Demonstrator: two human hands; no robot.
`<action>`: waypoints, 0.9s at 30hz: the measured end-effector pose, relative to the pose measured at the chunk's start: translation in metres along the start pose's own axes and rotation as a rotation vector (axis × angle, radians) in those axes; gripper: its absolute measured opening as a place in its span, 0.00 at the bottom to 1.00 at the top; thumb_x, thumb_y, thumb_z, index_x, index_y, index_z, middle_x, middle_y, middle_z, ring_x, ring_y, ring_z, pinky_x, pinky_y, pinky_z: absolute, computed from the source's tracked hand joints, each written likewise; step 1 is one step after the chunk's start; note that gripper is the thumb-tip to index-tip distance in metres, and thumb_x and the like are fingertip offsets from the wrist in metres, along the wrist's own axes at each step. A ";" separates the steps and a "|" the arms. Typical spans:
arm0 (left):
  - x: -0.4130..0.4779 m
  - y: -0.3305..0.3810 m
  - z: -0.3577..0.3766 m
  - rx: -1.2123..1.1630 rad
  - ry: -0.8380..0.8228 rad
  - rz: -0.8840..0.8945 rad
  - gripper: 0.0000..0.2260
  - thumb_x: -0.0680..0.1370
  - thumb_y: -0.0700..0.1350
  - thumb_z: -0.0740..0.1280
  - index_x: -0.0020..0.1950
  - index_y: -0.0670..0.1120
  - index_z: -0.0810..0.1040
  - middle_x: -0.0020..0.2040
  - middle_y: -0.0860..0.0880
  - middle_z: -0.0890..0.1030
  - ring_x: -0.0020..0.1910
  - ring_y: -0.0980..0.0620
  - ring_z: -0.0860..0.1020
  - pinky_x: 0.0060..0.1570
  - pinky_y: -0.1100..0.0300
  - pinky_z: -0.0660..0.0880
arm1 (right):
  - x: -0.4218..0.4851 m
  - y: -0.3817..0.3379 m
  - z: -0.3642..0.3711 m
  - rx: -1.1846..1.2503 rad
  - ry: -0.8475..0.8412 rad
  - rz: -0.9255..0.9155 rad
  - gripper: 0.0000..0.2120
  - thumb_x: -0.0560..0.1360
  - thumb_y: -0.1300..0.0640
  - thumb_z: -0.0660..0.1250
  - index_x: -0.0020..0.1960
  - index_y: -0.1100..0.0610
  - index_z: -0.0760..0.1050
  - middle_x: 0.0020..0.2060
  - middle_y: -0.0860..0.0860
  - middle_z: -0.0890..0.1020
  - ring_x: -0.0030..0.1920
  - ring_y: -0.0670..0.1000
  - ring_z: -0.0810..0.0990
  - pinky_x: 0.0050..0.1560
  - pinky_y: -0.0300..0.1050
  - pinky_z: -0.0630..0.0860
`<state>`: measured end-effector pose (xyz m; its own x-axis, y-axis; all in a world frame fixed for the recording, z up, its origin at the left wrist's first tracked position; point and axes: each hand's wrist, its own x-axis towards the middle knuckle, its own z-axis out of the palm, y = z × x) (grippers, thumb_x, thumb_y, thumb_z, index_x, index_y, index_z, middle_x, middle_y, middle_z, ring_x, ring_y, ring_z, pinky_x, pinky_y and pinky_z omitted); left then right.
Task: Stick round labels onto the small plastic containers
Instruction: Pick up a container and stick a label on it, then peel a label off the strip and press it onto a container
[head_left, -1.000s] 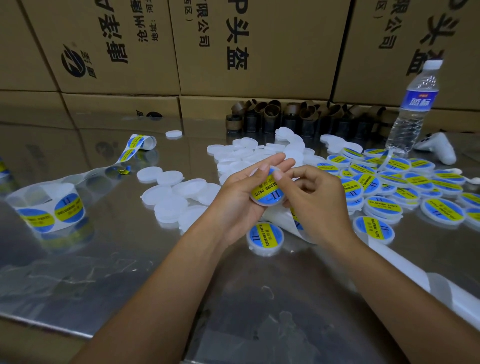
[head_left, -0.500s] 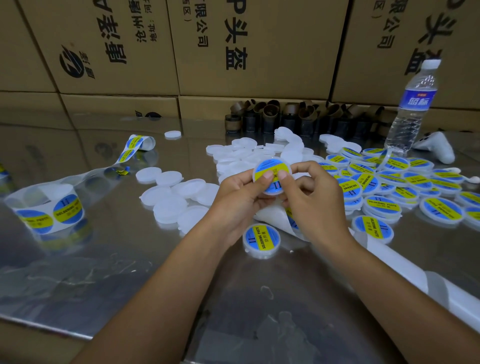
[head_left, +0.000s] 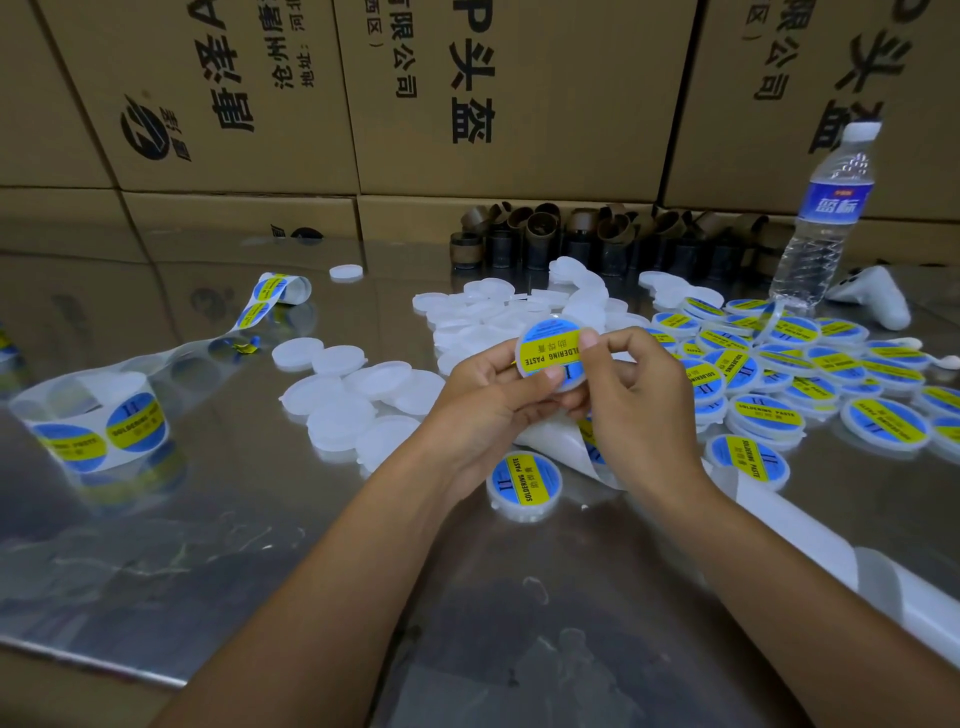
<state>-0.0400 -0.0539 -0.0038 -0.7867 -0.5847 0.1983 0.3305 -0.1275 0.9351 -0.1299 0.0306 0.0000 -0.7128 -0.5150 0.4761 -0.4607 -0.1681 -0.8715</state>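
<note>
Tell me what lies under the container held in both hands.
Below the held container, a white backing strip and one labelled container lie on the table. The right hand hides part of the strip.

Bare forearms (head_left: 332, 571), left grip (head_left: 488, 402) and right grip (head_left: 644, 408) likewise uncovered, fingernails (head_left: 588, 340) short and plain.

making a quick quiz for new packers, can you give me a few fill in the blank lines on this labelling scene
1. The left hand and right hand together hold one container whose round label reads SOLDERING ____.
2. The water bottle stands to the ____ of the hands.
3. The labelled containers lie on the right; the plain white containers lie on the ____.
Missing words: PASTE; right; left.
</note>
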 end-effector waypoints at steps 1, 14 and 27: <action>0.000 0.001 0.000 -0.021 -0.008 -0.005 0.08 0.78 0.40 0.64 0.54 0.41 0.80 0.47 0.41 0.83 0.45 0.48 0.82 0.49 0.60 0.79 | 0.000 0.000 0.000 0.002 -0.007 -0.008 0.10 0.78 0.50 0.62 0.40 0.53 0.72 0.23 0.44 0.80 0.27 0.42 0.79 0.38 0.44 0.77; 0.002 0.002 -0.002 -0.052 0.004 -0.001 0.09 0.79 0.45 0.62 0.52 0.45 0.81 0.45 0.47 0.85 0.43 0.53 0.83 0.43 0.65 0.78 | 0.000 0.003 0.001 -0.013 -0.055 -0.075 0.08 0.75 0.54 0.67 0.41 0.48 0.68 0.27 0.53 0.80 0.31 0.55 0.79 0.37 0.48 0.78; 0.005 0.007 -0.008 -0.093 0.317 0.006 0.05 0.78 0.41 0.66 0.52 0.48 0.80 0.41 0.51 0.84 0.43 0.54 0.83 0.43 0.64 0.79 | 0.026 0.014 -0.025 0.054 0.211 0.101 0.07 0.77 0.53 0.64 0.47 0.56 0.70 0.25 0.46 0.78 0.26 0.42 0.76 0.32 0.38 0.73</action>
<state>-0.0373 -0.0638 0.0018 -0.5881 -0.8039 0.0890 0.3923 -0.1873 0.9006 -0.1680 0.0355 0.0032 -0.8512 -0.3451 0.3954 -0.3568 -0.1720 -0.9182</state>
